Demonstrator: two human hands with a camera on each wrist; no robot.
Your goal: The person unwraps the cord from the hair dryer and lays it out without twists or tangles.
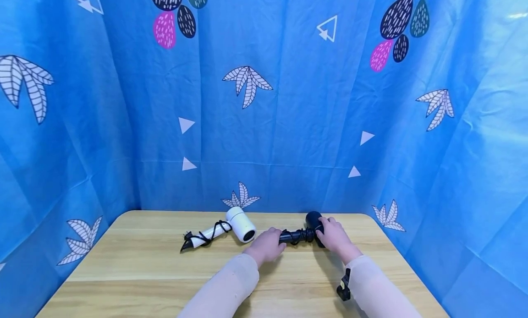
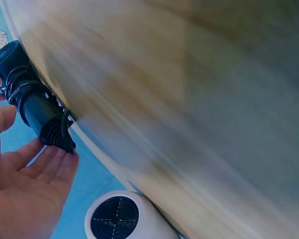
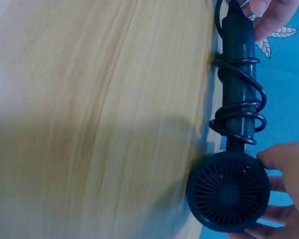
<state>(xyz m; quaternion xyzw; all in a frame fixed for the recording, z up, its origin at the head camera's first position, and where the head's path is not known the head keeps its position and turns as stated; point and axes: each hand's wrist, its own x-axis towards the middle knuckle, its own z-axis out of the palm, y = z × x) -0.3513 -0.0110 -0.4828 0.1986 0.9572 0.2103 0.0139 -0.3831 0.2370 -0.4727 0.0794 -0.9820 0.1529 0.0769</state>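
Note:
A black hair dryer (image 1: 296, 237) with its cord wound round the handle lies toward the back of the wooden table, its head to the right. My right hand (image 1: 336, 238) grips that head, thumb on one side and fingers on the other; the round grille (image 3: 228, 193) faces the right wrist camera. At the handle's end, my left hand (image 1: 266, 246) touches the dryer with its fingertips (image 2: 65, 167), the fingers fairly straight and the thumb apart from the handle. Left of this hand lies a white hair dryer (image 1: 241, 224), with a black cord wrapped about its handle.
The wooden table (image 1: 136, 263) has rounded back corners. Blue patterned curtain (image 1: 264, 134) hangs behind it and at both sides. A small black device (image 1: 344, 286) is strapped at the right sleeve.

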